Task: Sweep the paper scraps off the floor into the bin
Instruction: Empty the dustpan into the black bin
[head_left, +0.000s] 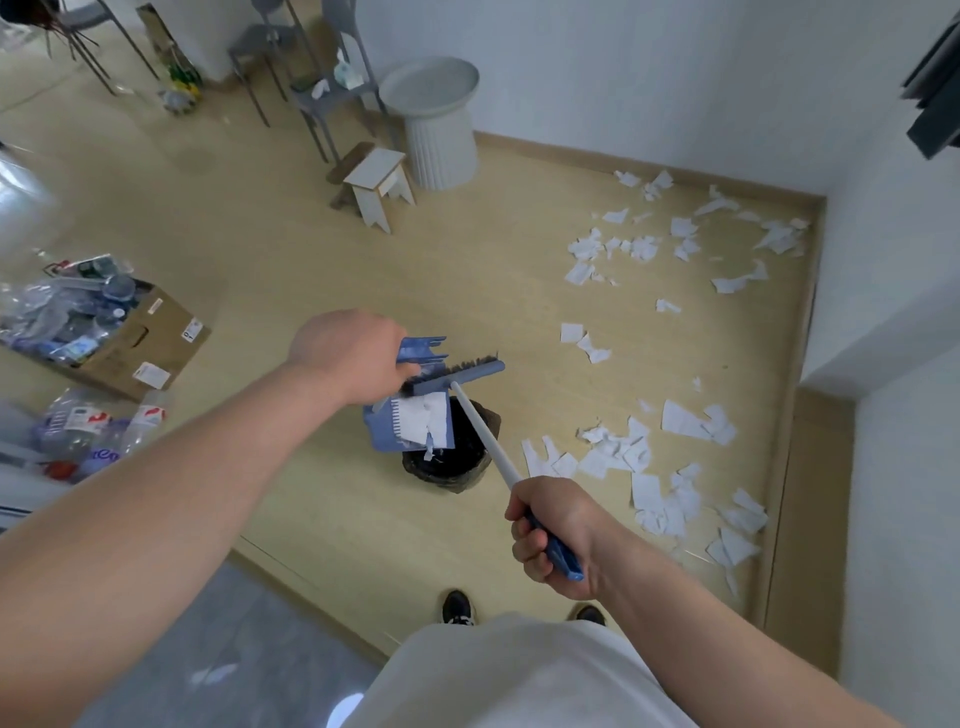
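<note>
Biggest thing is the floor (363, 270): pale wood, w/ most of the paper scraps (649, 457) spread along the right side, from the far corner down toward the person's shoes (457, 605). My guess is the job's early, approx. one pan-load in.

The bin (447, 467), black-lined, stands mid-floor just left of the nearest scraps. The dustpan (384, 431), blue, hangs tipped over the bin's far-left side, lip pointing down at the opening. A wad of white paper (428, 415) clings to its face & a strip dangles off the lip. The broom (462, 371) has its head laid across the pan's top edge, bristles touching it. Its white shaft runs down-right to the grip.

The left hand (353, 358) is closed on the pan's handle end, fingers mostly hidden under the palm. The right hand (550, 530) is fisted round the broom's blue grip.

To do this bit well, imo:
- Get the pan's lip down inside the rim & tip it steeper, so the paper slides rather than flutters.
- Drag the bristles top to lip in one short stroke. No flicking, since light scraps fly.
- Choke up on the shaft. Held at the very end it prob. gives poor control.
- Mind the bin. It looks light & may tip if the pan knocks it.
</note>
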